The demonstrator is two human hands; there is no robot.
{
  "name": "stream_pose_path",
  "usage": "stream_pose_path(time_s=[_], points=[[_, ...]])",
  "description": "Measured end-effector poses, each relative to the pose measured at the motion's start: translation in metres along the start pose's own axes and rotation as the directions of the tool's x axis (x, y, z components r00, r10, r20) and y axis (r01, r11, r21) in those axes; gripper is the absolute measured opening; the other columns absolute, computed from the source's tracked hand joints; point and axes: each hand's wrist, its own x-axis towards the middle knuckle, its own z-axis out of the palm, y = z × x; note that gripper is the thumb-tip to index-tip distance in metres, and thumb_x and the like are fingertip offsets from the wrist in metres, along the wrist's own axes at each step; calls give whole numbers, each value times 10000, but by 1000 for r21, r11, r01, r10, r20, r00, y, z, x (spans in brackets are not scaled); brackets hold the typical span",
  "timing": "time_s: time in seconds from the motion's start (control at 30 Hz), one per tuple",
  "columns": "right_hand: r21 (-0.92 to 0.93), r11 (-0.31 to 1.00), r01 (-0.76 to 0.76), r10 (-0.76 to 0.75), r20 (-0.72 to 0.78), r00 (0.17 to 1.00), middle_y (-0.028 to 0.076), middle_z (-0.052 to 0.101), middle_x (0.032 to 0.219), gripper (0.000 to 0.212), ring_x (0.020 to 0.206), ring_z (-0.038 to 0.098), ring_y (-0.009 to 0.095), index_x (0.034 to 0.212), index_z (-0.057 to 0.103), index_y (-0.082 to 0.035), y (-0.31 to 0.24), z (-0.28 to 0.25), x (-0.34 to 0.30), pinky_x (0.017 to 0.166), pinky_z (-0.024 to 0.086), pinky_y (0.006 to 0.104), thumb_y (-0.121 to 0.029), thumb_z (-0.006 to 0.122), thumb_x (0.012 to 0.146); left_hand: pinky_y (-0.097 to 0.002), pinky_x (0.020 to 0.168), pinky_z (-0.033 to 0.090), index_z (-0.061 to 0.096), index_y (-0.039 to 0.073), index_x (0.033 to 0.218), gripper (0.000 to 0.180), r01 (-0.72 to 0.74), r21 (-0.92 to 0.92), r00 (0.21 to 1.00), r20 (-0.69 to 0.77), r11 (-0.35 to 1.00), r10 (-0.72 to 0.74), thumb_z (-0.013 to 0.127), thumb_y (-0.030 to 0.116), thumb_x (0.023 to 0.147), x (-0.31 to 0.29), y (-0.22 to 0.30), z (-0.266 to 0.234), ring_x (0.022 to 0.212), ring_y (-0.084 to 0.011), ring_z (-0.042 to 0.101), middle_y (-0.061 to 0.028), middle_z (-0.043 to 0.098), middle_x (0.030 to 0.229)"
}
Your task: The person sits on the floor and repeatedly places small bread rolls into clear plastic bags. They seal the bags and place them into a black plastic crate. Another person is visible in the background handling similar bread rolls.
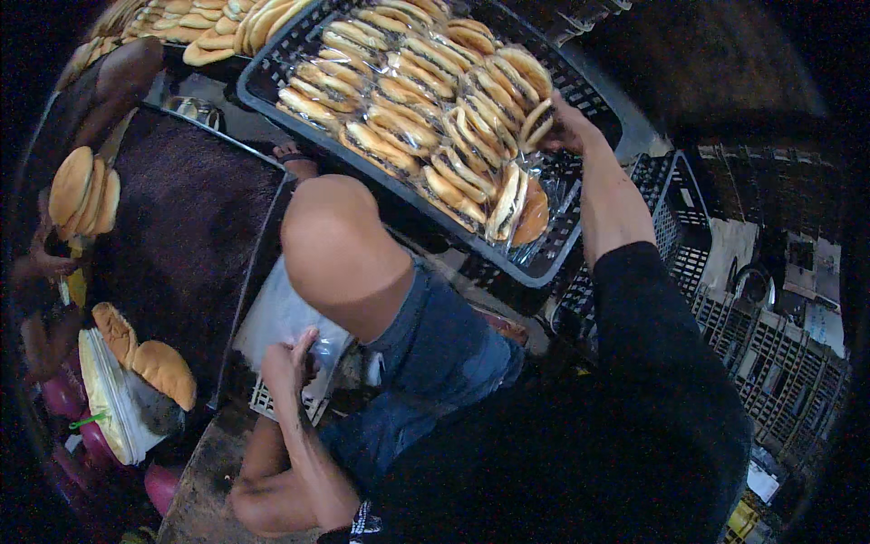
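Note:
My right hand (pixel 569 127) reaches over the right side of a black plastic crate (pixel 263 102). Its fingers are closed around the edge of a filled bun (pixel 537 125), partly hiding it. Rows of split buns with dark filling (pixel 399 127), wrapped in clear plastic, lie in the crate. Low in front of me, my left hand (pixel 288 363) has curled fingers and a raised thumb. It seems to pinch the top of a stack of clear plastic bags (pixel 283 308), which lies in a small white basket (pixel 263 399); the fingertips are partly hidden.
Left of my bent knee (pixel 331 236) is a wide tray of dark, crumbly filling (pixel 181 208). Another person's hand (pixel 54 263) is beside several stacked buns (pixel 86 192). A pale tub (pixel 104 390) stands below; unfilled buns (pixel 208 27) are piled behind. More crates (pixel 680 208) stand right.

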Motion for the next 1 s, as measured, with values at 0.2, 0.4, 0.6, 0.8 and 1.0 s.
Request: stream_pose_path(time_s=[0.2, 0.4, 0.6, 0.8, 1.0], points=[[-602, 286, 746, -859, 185, 478, 300, 553, 1313, 741, 1195, 579, 389, 1354, 500, 26, -83, 132, -174, 1017, 455, 443, -583, 521, 932, -318, 459, 432, 681, -16, 657, 525, -173, -279, 985, -51, 945, 165, 669, 451, 896, -18, 3, -14, 469, -155, 601, -76, 617, 521], [143, -90, 986, -195, 968, -158, 240, 689, 1058, 651, 1009, 655, 422, 1148, 658, -39, -45, 308, -415, 884, 524, 470, -569, 730, 778, -271, 431, 385, 685, 19, 731, 478, -663, -589, 743, -597, 462, 304, 637, 446, 942, -57, -15, -44, 470, -104, 546, -35, 587, 545], [158, 690, 706, -541, 760, 359, 75, 686, 911, 240, 781, 672, 211, 965, 695, -4, 18, 324, -442, 671, 539, 334, -238, 647, 936, -383, 654, 551, 674, 2, 1045, 977, -4, -998, 943, -26, -68, 332, 299, 877, 826, -46, -17, -64, 785, -285, 689, -211, 700, 900], [192, 789, 583, -568, 588, 575, 72, 611, 818, 313, 624, 620, 134, 966, 618, 3, 41, 329, -443, 521, 498, 244, -310, 612, 975, -372, 646, 582, 623, 38, 1123, 430, -453, -714, 845, -535, -533, 0, 647, 426, 938, -29, -18, -74, 734, -217, 694, -144, 709, 919], [240, 653, 718, -618, 718, 321, -7, 605, 772, 359, 648, 578, 99, 989, 654, -52, 33, 456, -487, 515, 465, 250, -399, 567, 997, -315, 605, 534, 695, 25, 877, 300, -913, -368, 149, -706, 178, -692, 692, 323, 918, -80, -86, -147, 646, -177, 667, -93, 704, 775]])
